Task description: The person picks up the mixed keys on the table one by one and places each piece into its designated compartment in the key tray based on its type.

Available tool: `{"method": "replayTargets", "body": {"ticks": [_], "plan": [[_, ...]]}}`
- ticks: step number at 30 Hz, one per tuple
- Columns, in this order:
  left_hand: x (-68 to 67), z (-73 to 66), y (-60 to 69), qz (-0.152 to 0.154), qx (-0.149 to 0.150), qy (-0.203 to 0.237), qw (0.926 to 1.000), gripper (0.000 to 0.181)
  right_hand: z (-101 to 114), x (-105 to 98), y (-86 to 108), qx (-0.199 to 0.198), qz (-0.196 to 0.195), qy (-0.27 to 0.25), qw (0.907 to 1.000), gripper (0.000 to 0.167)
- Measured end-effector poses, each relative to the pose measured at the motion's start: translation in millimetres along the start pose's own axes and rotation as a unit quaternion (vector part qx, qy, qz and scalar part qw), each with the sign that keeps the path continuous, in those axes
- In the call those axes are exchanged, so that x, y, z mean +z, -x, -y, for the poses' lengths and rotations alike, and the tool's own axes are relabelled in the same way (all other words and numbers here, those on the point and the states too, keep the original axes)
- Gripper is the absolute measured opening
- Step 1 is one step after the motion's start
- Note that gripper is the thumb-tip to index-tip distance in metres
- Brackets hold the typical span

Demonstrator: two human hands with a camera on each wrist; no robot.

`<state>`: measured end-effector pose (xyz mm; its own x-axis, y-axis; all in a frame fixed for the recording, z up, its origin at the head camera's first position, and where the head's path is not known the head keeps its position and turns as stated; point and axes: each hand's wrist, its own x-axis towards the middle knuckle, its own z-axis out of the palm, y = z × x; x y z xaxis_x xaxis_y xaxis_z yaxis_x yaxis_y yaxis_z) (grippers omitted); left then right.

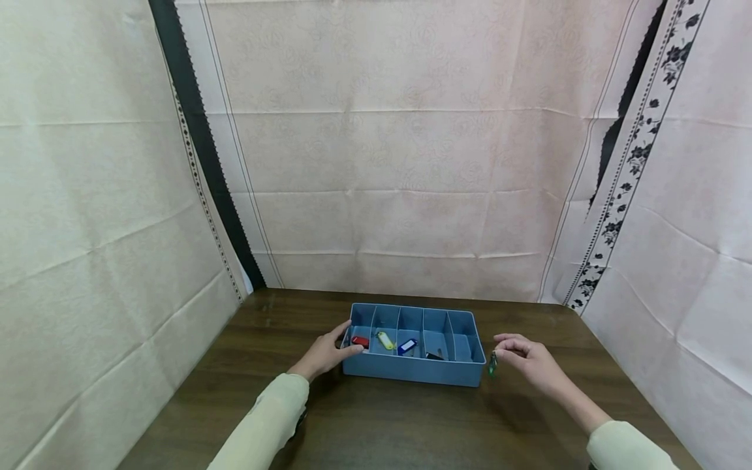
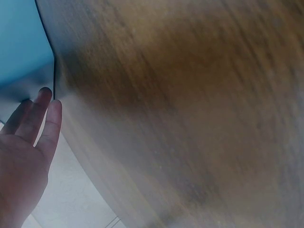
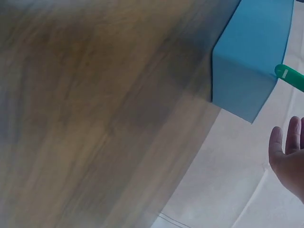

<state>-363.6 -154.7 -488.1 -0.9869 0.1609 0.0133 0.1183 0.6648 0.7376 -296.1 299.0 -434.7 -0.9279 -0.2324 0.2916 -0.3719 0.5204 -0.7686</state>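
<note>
A blue divided box (image 1: 411, 373) stands on the table. Its compartments hold a red key tag (image 1: 360, 341), a yellow key tag (image 1: 385, 340), a blue key tag (image 1: 407, 346) and a dark, partly hidden piece (image 1: 435, 356). My left hand (image 1: 325, 353) rests at the box's left end, thumb over the front rim; in the left wrist view its fingers (image 2: 53, 118) lie fairly straight against the outer wall. Just beyond the right end, my right hand (image 1: 531, 364) pinches a green key tag (image 1: 492, 363) hanging down, apart from the box. In the right wrist view that tag (image 3: 290, 77) is partly cut off.
The brown wooden table (image 1: 399, 424) extends around the box. Pale cloth hangs behind it (image 1: 382, 163) and along both sides, close to the table's edges. The rightmost compartment (image 1: 467, 346) shows bare blue walls and floor.
</note>
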Motion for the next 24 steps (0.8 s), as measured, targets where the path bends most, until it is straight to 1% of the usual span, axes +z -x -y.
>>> {"method": "replayTargets", "body": {"ticks": [10, 17, 24], "plan": [[-0.1, 1.2, -0.7, 0.002, 0.001, 0.006, 1.0000, 0.083, 10, 5, -18.0, 0.040, -0.053, 0.008, 0.9977, 0.036], [-1.0, -0.2, -0.3, 0.004, 0.002, 0.007, 1.0000, 0.083, 14, 12, -34.7, 0.066, -0.089, 0.005, 0.9938, 0.041], [-0.7, 0.3, -0.1, 0.004, 0.000, 0.010, 0.9999, 0.083, 19, 22, -52.3, 0.099, -0.119, 0.001, 0.9880, 0.044]]}}
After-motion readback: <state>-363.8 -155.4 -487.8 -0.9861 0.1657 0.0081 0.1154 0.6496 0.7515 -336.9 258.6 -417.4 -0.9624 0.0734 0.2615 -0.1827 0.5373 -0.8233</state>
